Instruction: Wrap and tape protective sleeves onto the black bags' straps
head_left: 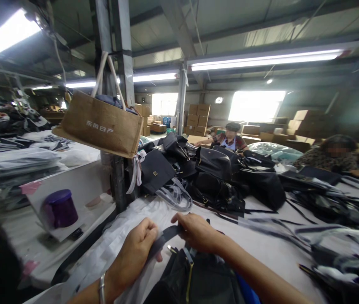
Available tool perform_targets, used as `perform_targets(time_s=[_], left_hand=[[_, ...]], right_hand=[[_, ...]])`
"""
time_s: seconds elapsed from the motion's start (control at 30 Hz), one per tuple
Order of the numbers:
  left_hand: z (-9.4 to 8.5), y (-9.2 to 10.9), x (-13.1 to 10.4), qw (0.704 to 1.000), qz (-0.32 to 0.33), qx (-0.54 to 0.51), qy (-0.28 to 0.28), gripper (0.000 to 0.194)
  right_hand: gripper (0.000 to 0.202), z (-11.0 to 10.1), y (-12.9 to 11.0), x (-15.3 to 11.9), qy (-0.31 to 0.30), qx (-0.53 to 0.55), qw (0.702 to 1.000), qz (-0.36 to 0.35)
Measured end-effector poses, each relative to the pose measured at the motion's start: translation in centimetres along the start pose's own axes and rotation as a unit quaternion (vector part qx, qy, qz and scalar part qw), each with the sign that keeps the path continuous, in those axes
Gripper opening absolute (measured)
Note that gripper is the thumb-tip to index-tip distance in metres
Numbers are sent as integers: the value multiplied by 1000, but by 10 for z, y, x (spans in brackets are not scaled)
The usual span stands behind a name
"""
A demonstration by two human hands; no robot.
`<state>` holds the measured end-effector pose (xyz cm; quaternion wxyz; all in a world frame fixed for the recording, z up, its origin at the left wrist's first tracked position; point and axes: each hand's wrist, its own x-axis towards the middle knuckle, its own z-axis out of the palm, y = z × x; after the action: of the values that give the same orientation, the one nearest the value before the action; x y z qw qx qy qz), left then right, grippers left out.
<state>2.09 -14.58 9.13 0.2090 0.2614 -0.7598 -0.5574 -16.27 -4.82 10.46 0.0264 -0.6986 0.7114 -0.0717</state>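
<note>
A dark strap (164, 237) bends in an arc between my two hands. My left hand (135, 250), with a silver bangle at the wrist, is closed on the strap's lower left part. The fingers of my right hand (198, 232) pinch its upper right end. Just below lies a black bag (212, 280) with a gold zipper, partly under my right forearm. Clear plastic film hangs below my left hand. Whether the strap joins the bag cannot be made out.
Black bags (214, 162) are heaped ahead, with plastic-wrapped straps (176, 194) in front. White wrapping (116, 238) lies left. A brown tote (100, 122) hangs on a post (119, 181). A purple container (60, 207) stands left. Two people (230, 137) are across the table.
</note>
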Motion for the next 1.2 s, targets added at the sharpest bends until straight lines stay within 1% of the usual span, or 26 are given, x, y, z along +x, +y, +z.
perform_targets(time_s=[0.07,0.13,0.2,0.23,0.27,0.33,0.37,0.4,0.47,0.53,0.6,0.63,0.67,0.73,0.77,0.83,0.87,0.93,1.03,1.1,1.17,1.2], left_hand=[[1,-5,4,1000,-11,-14,-1,22],[6,-9,9,999,-21,-38,-17,22],[10,-10,12,997,-30,-61,-38,23],[12,-10,14,997,-34,-63,-43,23],[13,-10,15,997,-37,-59,-46,23],[13,-11,16,997,-41,-41,-46,21],[13,-12,17,998,-44,-32,-45,20],[13,-13,18,998,-46,-27,-42,20],[16,-15,22,998,-51,-30,-37,19],[21,-18,27,997,-53,-42,-39,20],[26,-21,32,996,-54,-49,-49,23],[28,-23,35,996,-51,-42,-52,23],[29,-25,36,997,-46,-27,-50,23],[28,-30,39,999,-35,11,-34,22],[26,-33,40,999,-31,25,-26,22],[22,-38,40,999,-31,36,-14,22],[21,-39,41,999,-34,35,-11,22],[20,-40,41,998,-43,30,-18,22],[25,-39,41,998,-49,22,-36,22],[28,-39,41,998,-46,24,-37,22],[29,-41,40,998,-48,23,-37,22],[28,-43,39,998,-48,22,-38,22]], right_hand=[[21,5,-2,2,-8,-22,1000,6],[15,6,-12,4,-8,-49,998,-23],[14,7,-19,5,-6,-67,996,-56],[17,7,-19,5,-4,-62,996,-66],[25,8,-16,5,-2,-47,997,-69],[45,12,-5,3,-2,-18,999,-48],[50,14,1,3,-4,-12,999,-30],[47,17,5,3,-7,-14,1000,-9],[27,21,7,5,-14,-29,999,20],[12,22,0,8,-15,-40,999,13],[16,22,-5,10,-16,-43,999,-7],[20,23,-3,11,-16,-44,999,-13],[25,24,2,10,-16,-45,999,-12],[36,28,19,7,-19,-46,999,7],[36,30,28,5,-22,-49,998,20],[25,34,42,2,-27,-55,997,41],[18,35,44,2,-30,-59,997,43],[15,34,37,4,-35,-71,996,31],[17,29,13,12,-48,-92,995,2],[18,27,-1,17,-62,-93,994,-4],[19,27,-7,19,-73,-84,994,4],[20,27,-6,18,-79,-70,994,6]])
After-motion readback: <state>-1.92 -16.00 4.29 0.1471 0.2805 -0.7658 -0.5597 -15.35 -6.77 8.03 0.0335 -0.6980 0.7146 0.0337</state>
